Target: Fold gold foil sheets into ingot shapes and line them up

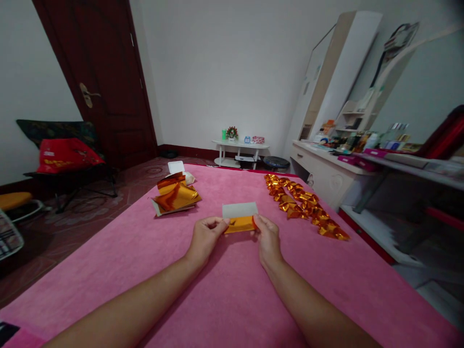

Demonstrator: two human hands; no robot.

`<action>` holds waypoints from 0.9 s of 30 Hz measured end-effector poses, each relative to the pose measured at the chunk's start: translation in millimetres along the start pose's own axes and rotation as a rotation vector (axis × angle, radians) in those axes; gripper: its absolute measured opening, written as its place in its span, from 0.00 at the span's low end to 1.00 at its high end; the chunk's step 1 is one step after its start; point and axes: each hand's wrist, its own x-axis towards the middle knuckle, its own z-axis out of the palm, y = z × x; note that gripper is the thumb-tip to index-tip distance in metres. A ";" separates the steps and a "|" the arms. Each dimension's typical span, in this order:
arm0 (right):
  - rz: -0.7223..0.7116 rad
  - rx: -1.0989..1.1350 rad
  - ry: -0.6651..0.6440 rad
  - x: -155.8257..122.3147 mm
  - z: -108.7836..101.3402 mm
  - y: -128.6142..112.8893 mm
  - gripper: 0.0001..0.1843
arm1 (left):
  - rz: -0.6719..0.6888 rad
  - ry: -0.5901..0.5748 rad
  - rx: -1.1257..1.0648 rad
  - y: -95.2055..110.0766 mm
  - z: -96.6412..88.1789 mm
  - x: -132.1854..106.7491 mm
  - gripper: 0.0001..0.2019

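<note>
Between my two hands is a sheet of gold foil paper, its near part folded over with the gold side showing and its far part showing a pale back. My left hand pinches the left end of the fold, thumb on top. At the right end, my right hand grips the paper in the same way. Fingers under the sheet are mostly hidden. A loose stack of gold foil sheets lies to the left, beyond my left hand. Rows of folded gold foil pieces sit on the right.
A pink cloth covers the table surface. Behind the foil stack are a white lid-like object and a crumpled whitish item. A cluttered white dresser stands at right, and a chair with a red bag at left.
</note>
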 end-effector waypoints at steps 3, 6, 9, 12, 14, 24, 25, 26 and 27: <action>-0.042 -0.098 -0.006 0.0 -2.0 -3.8 0.17 | 0.039 0.052 -0.001 1.7 -5.2 6.2 0.17; -0.047 -0.209 -0.089 -2.1 -1.0 -7.6 0.17 | 0.068 0.123 -0.039 0.9 -13.3 15.1 0.18; 0.005 -0.230 -0.133 -5.6 4.4 -8.1 0.16 | 0.064 0.118 -0.179 -0.5 -17.4 20.4 0.17; 0.011 -0.192 -0.084 -9.1 10.5 -6.2 0.17 | 0.028 -0.010 -0.298 -2.4 -12.9 17.6 0.19; -0.001 -0.177 -0.082 -10.8 12.7 -5.1 0.16 | -0.021 -0.090 -0.284 -3.9 -6.6 12.4 0.20; -0.111 -0.257 -0.110 -7.8 5.6 -7.0 0.15 | -0.118 -0.135 -0.075 0.3 -6.7 8.0 0.18; -0.120 -0.267 -0.105 -6.2 3.8 -7.6 0.16 | -0.107 -0.127 -0.072 0.8 -10.8 10.5 0.17; -0.128 -0.278 -0.100 -4.6 2.0 -8.2 0.16 | -0.096 -0.119 -0.071 1.3 -15.2 13.2 0.17; -0.135 -0.288 -0.096 -3.1 0.2 -8.8 0.17 | -0.087 -0.114 -0.072 1.8 -19.6 16.0 0.16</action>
